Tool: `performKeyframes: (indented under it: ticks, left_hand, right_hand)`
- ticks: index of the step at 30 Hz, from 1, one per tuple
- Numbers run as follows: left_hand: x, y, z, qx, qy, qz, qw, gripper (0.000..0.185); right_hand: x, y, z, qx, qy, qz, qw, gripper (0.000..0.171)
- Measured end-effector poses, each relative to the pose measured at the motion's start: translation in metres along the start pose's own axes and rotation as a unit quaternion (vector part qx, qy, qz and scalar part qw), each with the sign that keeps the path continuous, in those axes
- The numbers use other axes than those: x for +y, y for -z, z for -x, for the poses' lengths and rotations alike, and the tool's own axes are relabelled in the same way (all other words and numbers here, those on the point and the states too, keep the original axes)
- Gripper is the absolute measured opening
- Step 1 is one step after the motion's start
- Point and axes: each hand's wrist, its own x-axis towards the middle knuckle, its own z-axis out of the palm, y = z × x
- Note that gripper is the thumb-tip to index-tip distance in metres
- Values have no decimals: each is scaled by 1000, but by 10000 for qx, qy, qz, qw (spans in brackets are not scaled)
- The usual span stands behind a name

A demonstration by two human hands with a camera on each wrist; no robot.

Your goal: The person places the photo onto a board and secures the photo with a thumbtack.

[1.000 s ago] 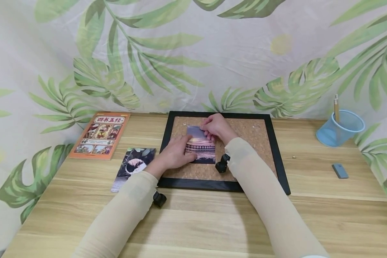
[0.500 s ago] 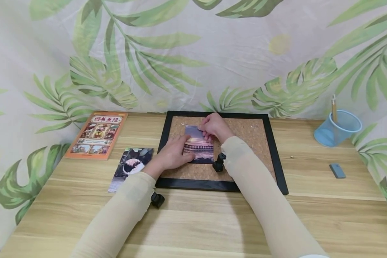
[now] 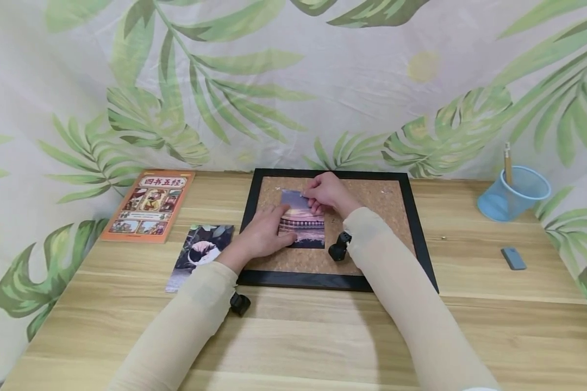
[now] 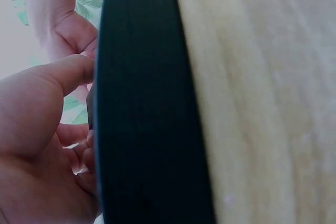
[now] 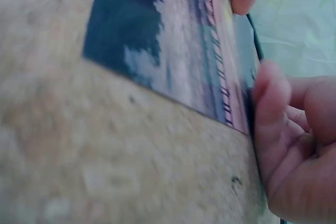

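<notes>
on a wooden desk (image 3: 298,336), from left to right: an orange book (image 3: 149,206) lies flat at the far left, and just right of it lies a dark photo card (image 3: 199,255). next comes a black-framed cork board (image 3: 376,209), lying flat at the middle of the desk. a sunset photo (image 3: 303,225) lies on the cork. the left hand (image 3: 261,234) rests on the photo's lower left part, fingers fairly straight and pressing it down. the right hand (image 3: 326,194) is at the photo's top edge, fingers curled; it seems to pinch something small there, though the view is too blurred to tell what. further right, a grey eraser (image 3: 513,258) lies on the desk, and a blue mesh pen cup (image 3: 516,194) stands at the far right by the leaf-printed backdrop (image 3: 293,81).
</notes>
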Motion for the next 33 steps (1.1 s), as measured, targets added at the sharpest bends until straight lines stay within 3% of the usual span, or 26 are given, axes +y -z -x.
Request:
performKeyframes:
  ticks: [6,15,18,24,28,33]
  left_hand:
    - [6,2,4,113,71,-311,9994,74]
    - [5,1,10,430,35,-923,9948,65]
    - [2,6,15,572,-123,-825,9949,60]
    - [-6,22,29,786,-455,-165,9957,45]
    - [-12,32,43,836,-388,138,9956,44]
    - [-27,42,62,962,-147,174,9951,44]
  right_hand:
    - [4,8,11,-292,200,-282,9990,24]
    - [12,21,42,-495,766,496,9946,28]
    - [17,29,53,-486,990,690,9915,28]
    - [25,49,77,-431,1203,1024,9865,30]
    - [33,64,95,-398,1255,944,9868,32]
    - [48,86,117,-161,1480,1067,9831,30]
